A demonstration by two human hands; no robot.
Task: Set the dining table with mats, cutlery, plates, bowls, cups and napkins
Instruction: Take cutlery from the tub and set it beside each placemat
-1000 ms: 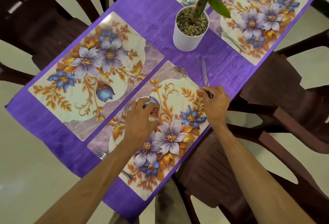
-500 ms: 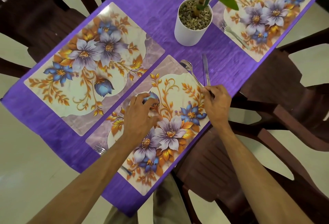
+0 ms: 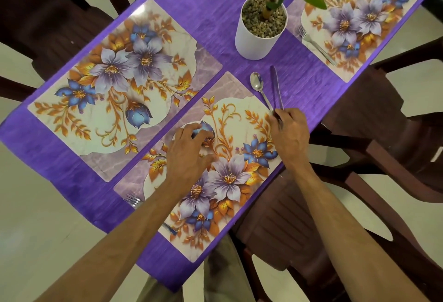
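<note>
On table: 4 mats | right hand (image 3: pixel 291 134) pinching spoon (image 3: pixel 260 90), knife (image 3: pixel 276 86) | left hand (image 3: pixel 189 155) flat, released

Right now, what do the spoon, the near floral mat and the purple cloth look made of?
The shiny silver spoon: polished metal, likely steel, mirror glints. The near floral rectangular placemat: smooth printed plastic or laminate, faint sheen, crisp flat edges. The purple table cloth: matte and streaky, fabric or textured paper; hard to tell.

Table (image 3: pixel 208 14) covered in purple cloth. Directly on it: four floral mats (image 3: pixel 115 86), white plant pot (image 3: pixel 259 38), a spoon (image 3: pixel 257 84) and knife (image 3: pixel 275 83) side by side.
</note>
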